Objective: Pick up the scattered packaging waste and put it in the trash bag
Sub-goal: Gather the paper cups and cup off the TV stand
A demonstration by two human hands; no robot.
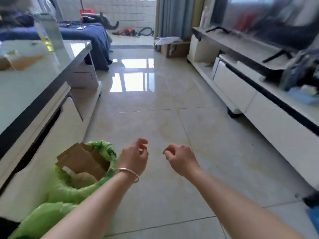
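A green trash bag (69, 190) stands on the floor at the lower left, beside the coffee table. Flattened brown cardboard pieces (82, 161) stick out of its mouth. My left hand (134, 156), with a bangle on the wrist, hovers just right of the bag's mouth, fingers loosely curled and holding nothing. My right hand (179, 157) hangs over the bare tiles a little further right, fingers also loosely curled and empty. More brown cardboard (22, 62) lies on the coffee table top at the left.
A white coffee table (43, 94) with a bottle (51, 30) fills the left side. A low white TV cabinet (259, 90) runs along the right. Glossy floor tiles (155, 118) stretch ahead to a cardboard box (174, 49) and a blue sofa (89, 35).
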